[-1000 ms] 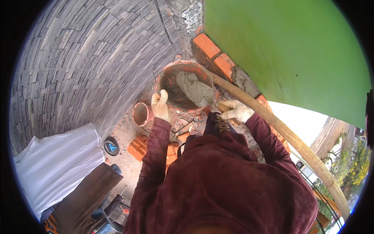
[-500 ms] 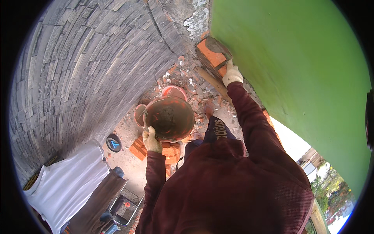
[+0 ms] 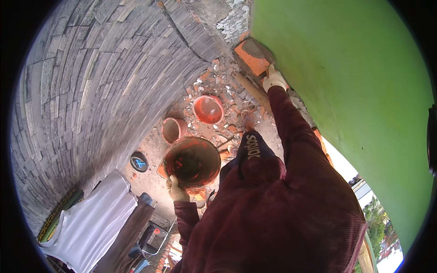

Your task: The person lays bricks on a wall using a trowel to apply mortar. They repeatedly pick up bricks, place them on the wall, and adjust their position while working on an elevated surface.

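My left hand point(image 3: 176, 189), in a pale work glove, grips the near-left rim of a large round bucket point(image 3: 193, 158). Grey mortar coats the inside of this bucket, with red patches showing through. My right hand point(image 3: 274, 79), gloved too, reaches forward to the low brickwork beside the green wall. Its fingers are closed against the near end of an orange brick point(image 3: 251, 61); what they hold, if anything, is hidden. A grey patch of mortar point(image 3: 255, 48) covers part of that brick's top.
Two smaller buckets, a red bucket point(image 3: 208, 109) and a dusty pink bucket point(image 3: 174, 130), stand on rubble-strewn ground. A grey stone-clad wall point(image 3: 104, 82) rises left, a green wall point(image 3: 346, 82) right. Clothes, including a white shirt point(image 3: 98, 223), hang at lower left. A black round object point(image 3: 139, 162) lies nearby.
My left hand has brought the large bucket down and toward me, uncovering the smaller buckets behind it. My right hand stays at the brickwork. The whole view has shifted slightly.
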A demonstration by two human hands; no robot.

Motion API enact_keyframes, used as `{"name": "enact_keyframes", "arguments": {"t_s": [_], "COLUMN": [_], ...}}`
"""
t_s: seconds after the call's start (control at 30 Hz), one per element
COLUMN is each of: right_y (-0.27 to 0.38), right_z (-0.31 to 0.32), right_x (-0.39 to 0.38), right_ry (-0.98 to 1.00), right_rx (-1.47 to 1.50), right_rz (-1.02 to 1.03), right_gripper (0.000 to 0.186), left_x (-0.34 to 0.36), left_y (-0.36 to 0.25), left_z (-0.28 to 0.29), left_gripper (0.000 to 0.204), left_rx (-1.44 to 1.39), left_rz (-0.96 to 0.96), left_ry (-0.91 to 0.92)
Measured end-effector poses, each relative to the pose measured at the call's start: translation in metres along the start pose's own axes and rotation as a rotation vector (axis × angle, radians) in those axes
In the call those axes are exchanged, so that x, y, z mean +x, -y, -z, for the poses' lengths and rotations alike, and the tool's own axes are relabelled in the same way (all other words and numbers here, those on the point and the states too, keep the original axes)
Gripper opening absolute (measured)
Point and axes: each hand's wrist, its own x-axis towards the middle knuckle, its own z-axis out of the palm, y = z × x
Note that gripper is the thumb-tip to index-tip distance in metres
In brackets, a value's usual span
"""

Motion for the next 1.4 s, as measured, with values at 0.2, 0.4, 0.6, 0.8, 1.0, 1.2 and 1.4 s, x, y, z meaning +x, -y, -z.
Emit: {"name": "enact_keyframes", "arguments": {"t_s": [0.2,0.4,0.6,0.8,1.0,1.2,1.4], "right_y": [0.015,-0.003,-0.010,0.030,0.148,0.153,0.163], "right_z": [0.016,0.019,0.075,0.127,0.099,0.074,0.107], "right_x": [-0.024,-0.016,-0.116,-0.280,-0.341,-0.382,-0.411], "right_ry": [0.020,0.020,-0.161,0.249,0.089,0.063,0.095], "right_rx": [-0.044,-0.113,-0.042,-0.142,-0.384,-0.581,-0.653], "right_rz": [0.000,-0.023,0.249,0.784,1.008,1.142,1.236], "right_gripper": [0.078,0.078,0.055,0.051,0.046,0.059,0.054], "left_x": [0.005,0.023,0.043,0.036,0.031,-0.003,-0.008], "left_y": [-0.016,-0.013,-0.026,-0.067,-0.101,-0.131,-0.123], "left_z": [-0.010,-0.039,-0.070,-0.080,-0.067,-0.034,-0.002], "left_gripper": [0.011,0.033,0.035,0.030,0.019,0.014,0.010], "left_rx": [0.073,0.083,0.015,-0.138,-0.171,-0.413,-0.406], "left_rz": [0.033,-0.162,-0.343,-0.472,-0.400,-0.351,-0.405], "left_ry": [0.074,0.231,0.347,0.515,0.560,0.651,0.649]}}
